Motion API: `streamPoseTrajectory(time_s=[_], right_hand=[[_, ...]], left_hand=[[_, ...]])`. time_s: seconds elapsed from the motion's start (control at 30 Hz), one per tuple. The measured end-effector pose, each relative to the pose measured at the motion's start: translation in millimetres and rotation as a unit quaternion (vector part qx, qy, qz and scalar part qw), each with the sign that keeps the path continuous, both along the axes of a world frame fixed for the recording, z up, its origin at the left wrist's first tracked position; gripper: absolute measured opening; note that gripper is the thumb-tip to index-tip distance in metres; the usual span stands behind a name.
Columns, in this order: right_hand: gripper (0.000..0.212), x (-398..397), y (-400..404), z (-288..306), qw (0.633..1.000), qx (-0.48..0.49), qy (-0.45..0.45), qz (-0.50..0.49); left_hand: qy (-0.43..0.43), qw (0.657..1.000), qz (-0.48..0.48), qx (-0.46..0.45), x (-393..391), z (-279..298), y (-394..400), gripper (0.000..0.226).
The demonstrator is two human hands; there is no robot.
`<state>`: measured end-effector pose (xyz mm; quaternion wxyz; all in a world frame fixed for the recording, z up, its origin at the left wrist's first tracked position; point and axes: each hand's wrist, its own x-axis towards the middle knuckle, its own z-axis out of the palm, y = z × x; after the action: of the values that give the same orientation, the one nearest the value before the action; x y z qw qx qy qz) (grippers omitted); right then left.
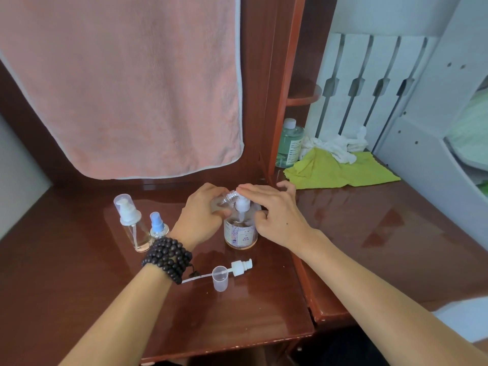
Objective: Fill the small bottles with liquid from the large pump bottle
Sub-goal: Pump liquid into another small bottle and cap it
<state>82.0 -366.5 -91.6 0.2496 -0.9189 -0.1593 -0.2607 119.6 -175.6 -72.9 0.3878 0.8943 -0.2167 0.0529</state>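
Forearms fill the lower frame, both reaching up toward centre; I see a dark bead bracelet wrapped several times round the left wrist. Just right of it, lower centre, a loose white pump head lies on its side on the desk, its dip tube running left through a clear cap lying there too.

Centre frame: left hand is closed round a small clear bottle, tilted with its threaded open neck pointing right, up against the large pump bottle's nozzle. Large pump bottle stands upright on the desk, between the two hands, amber liquid in the lower part, patterned label facing me. Right hand lies over the white pump top, fingers flat across it and thumb curled against the bottle shoulder (more a press than a grasp, from what I can see).

Left of centre, two more small bottles stand upright, touching or nearly: a taller clear bottle with white pump and clear overcap, and a short blue-topped spray bottle beside it.

Upper left: pink towel hanging. Right of centre, further back: green bottle, yellow-green cloth, white rag on top of it.
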Motion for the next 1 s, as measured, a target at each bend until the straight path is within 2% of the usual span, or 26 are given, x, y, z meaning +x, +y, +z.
streamPoseTrajectory(time_s=[0.23, 0.47, 0.73, 1.0], right_hand=[[0.081, -4.2, -2.8, 4.6, 1.000, -0.003, 0.004, 0.028], [0.076, -1.8, -1.9, -0.6, 0.999, -0.035, 0.009, 0.002], [0.080, -5.2, -1.8, 4.1, 0.999, -0.026, -0.025, 0.015], [0.071, 0.1, -0.7, -0.9, 1.000, -0.004, -0.010, -0.003]], left_hand=[[-0.037, 0.999, -0.002, -0.010, 1.1, 12.4, 4.3, 0.038], [-0.003, 1.000, -0.005, 0.006, 0.0, -2.5, 1.4, 0.038], [-0.020, 1.000, -0.004, -0.004, 2.1, 12.3, 4.7, 0.037], [-0.008, 1.000, -0.010, 0.004, 0.9, -2.9, 1.6, 0.037]])
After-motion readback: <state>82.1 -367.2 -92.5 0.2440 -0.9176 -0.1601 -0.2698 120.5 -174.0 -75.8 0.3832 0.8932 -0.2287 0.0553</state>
